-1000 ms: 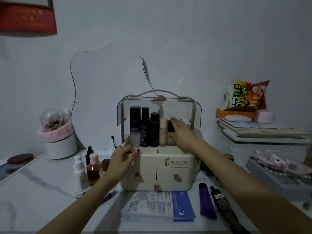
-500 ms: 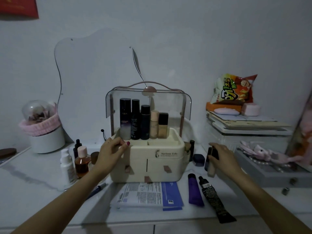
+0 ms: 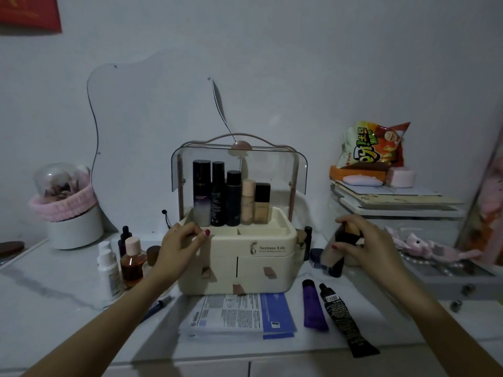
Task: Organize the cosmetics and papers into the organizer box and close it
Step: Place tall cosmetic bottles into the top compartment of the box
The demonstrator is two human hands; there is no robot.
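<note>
Gripping a foundation bottle (image 3: 333, 254), the right hand (image 3: 367, 244) hovers beside the organizer box (image 3: 245, 257). Left hand (image 3: 181, 244) grips its left rim.

A cream plastic organizer box (image 3: 261, 254) with pink tabs is seen. Before it, blue-and-white printed papers (image 3: 239, 314) and a purple tube (image 3: 313, 306) are laid.

Both hands forward (fingers curled)

Five bottles (image 3: 232, 195) are standing in the organizer box (image 3: 239, 257). Two tubes (image 3: 330, 314) are lying on the desk (image 3: 54, 300) to its right, near the front. One stack of papers (image 3: 239, 315) is lying before it. Four bottles are clustering at its left (image 3: 119, 263).
</note>
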